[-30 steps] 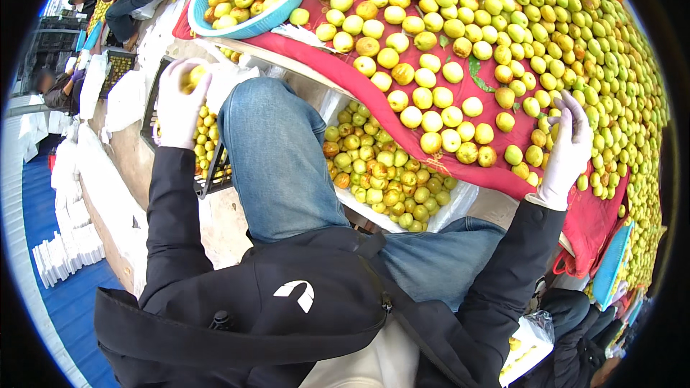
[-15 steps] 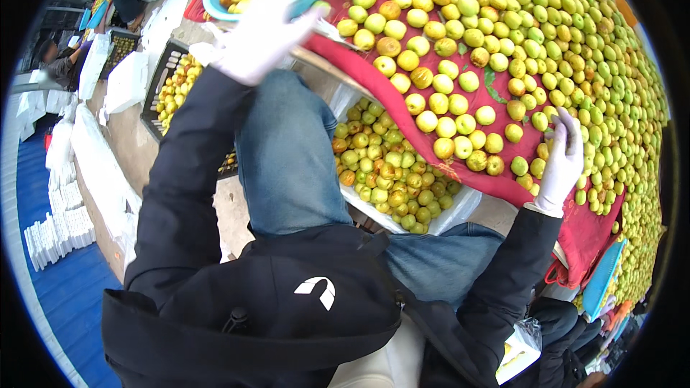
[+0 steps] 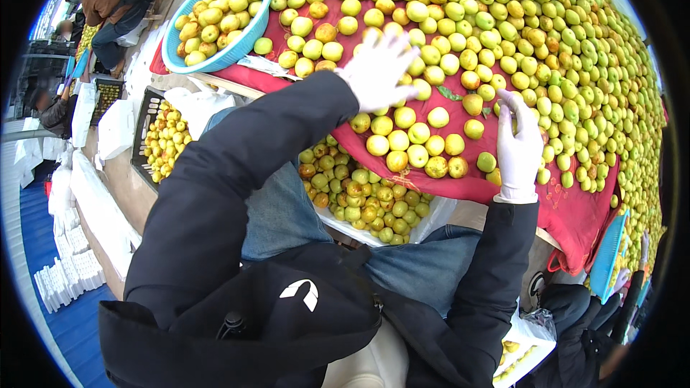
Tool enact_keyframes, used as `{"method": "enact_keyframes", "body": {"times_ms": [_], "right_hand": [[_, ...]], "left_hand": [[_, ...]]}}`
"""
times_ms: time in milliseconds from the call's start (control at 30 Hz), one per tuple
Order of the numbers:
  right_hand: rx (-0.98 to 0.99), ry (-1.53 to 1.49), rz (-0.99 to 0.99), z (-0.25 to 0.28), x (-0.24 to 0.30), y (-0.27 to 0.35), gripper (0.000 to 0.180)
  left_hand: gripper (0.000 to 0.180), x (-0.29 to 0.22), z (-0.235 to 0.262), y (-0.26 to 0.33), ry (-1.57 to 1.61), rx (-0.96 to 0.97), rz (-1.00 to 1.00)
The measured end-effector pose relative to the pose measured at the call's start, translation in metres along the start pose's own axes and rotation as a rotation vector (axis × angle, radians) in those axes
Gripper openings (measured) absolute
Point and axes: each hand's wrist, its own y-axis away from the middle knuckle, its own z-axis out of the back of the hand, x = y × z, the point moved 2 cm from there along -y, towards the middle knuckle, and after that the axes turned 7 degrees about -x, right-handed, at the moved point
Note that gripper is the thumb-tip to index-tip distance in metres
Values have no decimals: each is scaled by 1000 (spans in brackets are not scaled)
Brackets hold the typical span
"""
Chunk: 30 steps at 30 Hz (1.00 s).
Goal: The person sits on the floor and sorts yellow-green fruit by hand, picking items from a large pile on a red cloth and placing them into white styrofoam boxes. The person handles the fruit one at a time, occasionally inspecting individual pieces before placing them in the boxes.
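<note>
Your left hand point(image 3: 377, 72) is spread wide flat on the fruit point(image 3: 402, 151); your right hand point(image 3: 519, 145) is open, fingertips touching fruit on the red cloth point(image 3: 575, 208).

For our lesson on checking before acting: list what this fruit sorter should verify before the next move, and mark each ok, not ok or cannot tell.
1. Left hand gloved and over the fruit on the red cloth: ok.
2. Right hand gloved, resting at the pile's near edge: ok.
3. Either hand holding a fruit: cannot tell, the palms face down.
4. Blue bowl within the left hand's reach: ok, it sits just to the left on the cloth.
5. Bowl has room: not ok, it looks nearly full.
6. Box below the cloth edge, open: ok, but well filled.
</note>
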Motion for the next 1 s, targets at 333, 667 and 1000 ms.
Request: {"method": "enact_keyframes", "body": {"times_ms": [333, 667, 1000], "right_hand": [[-74, 89, 165, 8, 21, -1, 22], [58, 24, 35, 3, 14, -3, 24], [13, 63, 67, 1, 4, -2, 23]], "left_hand": [[33, 104, 17, -114, 538, -180, 549], [24, 130, -7, -124, -102, -221, 222], [29, 106, 119, 118, 95, -545, 340]]}}
